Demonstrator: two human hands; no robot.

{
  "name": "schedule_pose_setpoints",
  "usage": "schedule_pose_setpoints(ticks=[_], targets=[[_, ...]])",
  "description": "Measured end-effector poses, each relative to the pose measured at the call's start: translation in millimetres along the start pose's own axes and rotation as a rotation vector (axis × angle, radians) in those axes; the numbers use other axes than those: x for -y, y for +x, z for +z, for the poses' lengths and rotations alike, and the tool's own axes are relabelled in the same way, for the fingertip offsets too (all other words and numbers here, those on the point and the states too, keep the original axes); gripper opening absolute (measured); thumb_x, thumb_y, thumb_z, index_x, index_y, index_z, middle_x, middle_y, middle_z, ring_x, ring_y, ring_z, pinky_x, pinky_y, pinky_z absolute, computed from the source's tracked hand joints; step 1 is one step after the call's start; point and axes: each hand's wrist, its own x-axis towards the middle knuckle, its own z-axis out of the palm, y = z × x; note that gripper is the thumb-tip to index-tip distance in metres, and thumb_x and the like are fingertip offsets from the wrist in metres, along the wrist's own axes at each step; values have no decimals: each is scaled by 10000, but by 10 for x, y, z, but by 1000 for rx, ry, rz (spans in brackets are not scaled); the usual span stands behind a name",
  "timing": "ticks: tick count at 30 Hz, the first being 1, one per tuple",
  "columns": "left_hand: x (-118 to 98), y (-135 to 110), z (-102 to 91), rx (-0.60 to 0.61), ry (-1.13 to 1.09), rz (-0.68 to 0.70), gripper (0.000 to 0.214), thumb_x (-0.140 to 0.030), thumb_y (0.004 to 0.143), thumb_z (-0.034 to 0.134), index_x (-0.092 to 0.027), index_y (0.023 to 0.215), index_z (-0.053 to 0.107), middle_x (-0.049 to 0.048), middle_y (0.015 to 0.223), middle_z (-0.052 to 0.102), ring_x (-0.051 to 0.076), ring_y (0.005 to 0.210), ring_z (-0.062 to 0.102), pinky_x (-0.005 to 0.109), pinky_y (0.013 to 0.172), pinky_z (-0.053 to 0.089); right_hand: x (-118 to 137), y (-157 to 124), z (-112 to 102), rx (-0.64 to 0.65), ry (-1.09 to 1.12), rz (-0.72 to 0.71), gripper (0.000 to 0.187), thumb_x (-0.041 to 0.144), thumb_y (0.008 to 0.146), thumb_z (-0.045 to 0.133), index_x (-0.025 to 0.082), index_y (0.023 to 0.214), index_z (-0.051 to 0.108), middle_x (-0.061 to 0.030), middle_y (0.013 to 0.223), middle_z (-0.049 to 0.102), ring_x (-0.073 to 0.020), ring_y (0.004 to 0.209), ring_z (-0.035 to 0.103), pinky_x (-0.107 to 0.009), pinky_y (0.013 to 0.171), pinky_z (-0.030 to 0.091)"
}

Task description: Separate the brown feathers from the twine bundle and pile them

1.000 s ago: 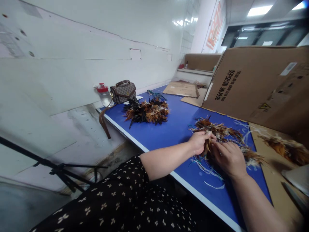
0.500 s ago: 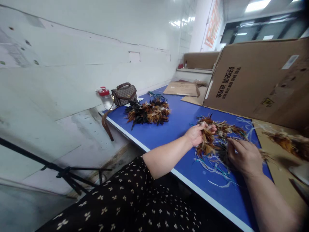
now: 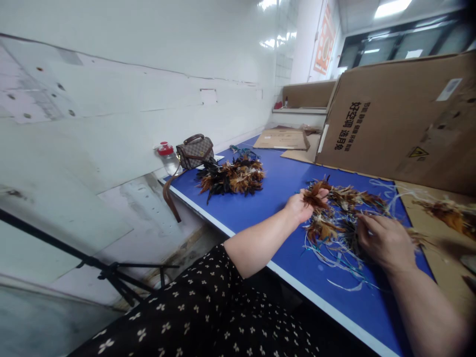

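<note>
My left hand [image 3: 302, 206] is closed round a small bunch of brown feathers [image 3: 314, 195], lifted just above the blue table [image 3: 275, 191]. My right hand [image 3: 385, 242] rests on a loose tangle of brown feathers and pale strings [image 3: 340, 233], its fingers curled into the strands. A finished-looking heap of dark and orange feathers [image 3: 232, 177] lies farther left on the table.
A brown checked handbag [image 3: 195, 150] and a red-capped bottle [image 3: 167, 154] stand at the table's far left corner by the white wall. A large cardboard box [image 3: 401, 116] lies behind the feathers. Flat cardboard [image 3: 282, 140] is farther back. A black tripod [image 3: 107, 270] stands below left.
My left hand has pulled a bunch of feathers out of the tangle and lifted it leftward. My right hand slid right and stayed on the tangle.
</note>
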Motion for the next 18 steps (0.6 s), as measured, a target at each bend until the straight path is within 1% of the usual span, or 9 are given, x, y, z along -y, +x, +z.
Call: schedule_pose_setpoints(ticks=[3,5,6,8,9,11,14,16,18], targets=[[-2,-19,7,36,37,-21,413,-265,1204,470,-151,902,727,173,1014,835,259,1077,843,491,1206,610,5,15,-11,2,17,-7,130,262,1044,754,230,958,845,-127,951,869,-247,806,756,-400,807,551],[13,-53,8,87,88,-51,348,-319,1183,606,-173,872,656,150,987,826,246,971,837,470,1091,657,5,25,-17,-3,33,-4,123,257,1042,752,225,986,857,-131,951,868,-248,804,761,-401,801,560],[29,-77,5,132,135,-74,343,-342,1174,661,-178,875,632,122,947,806,217,881,814,434,1011,673,7,30,-20,-9,44,-2,124,256,1044,751,219,1012,864,-134,950,869,-249,804,766,-401,801,567],[74,-136,-6,238,236,-133,337,-369,1140,767,-173,899,634,54,851,736,133,673,689,330,827,653,17,39,-30,-22,72,1,155,255,1060,740,203,1105,878,-137,958,875,-250,813,780,-398,815,588],[102,-168,-14,296,284,-172,339,-373,1110,823,-164,908,650,26,815,696,93,596,597,278,737,610,28,42,-39,-27,90,4,191,256,1070,732,193,1172,880,-140,974,880,-253,827,791,-397,833,603],[160,-229,-36,412,375,-252,373,-392,1042,920,-142,908,678,-4,775,635,41,531,442,206,606,488,68,46,-66,-36,130,15,289,266,1087,721,177,1322,864,-154,1042,893,-264,884,819,-399,888,637],[233,-291,-67,531,501,-297,470,-484,952,1005,-133,909,695,-15,757,611,26,536,382,179,551,385,170,51,-123,-43,205,25,444,293,1105,717,190,1530,793,-170,1213,893,-289,1016,851,-417,968,681],[263,-309,-80,546,571,-281,539,-561,896,1035,-141,920,696,-23,754,612,28,547,381,186,557,387,251,58,-157,-43,264,19,511,294,1120,707,230,1626,741,-160,1329,872,-292,1102,854,-424,997,698],[280,-316,-86,542,626,-278,597,-622,848,1052,-144,923,701,-30,752,613,32,557,391,199,568,398,321,69,-180,-36,322,7,523,287,1131,703,271,1653,731,-140,1383,857,-283,1140,851,-417,999,706]])
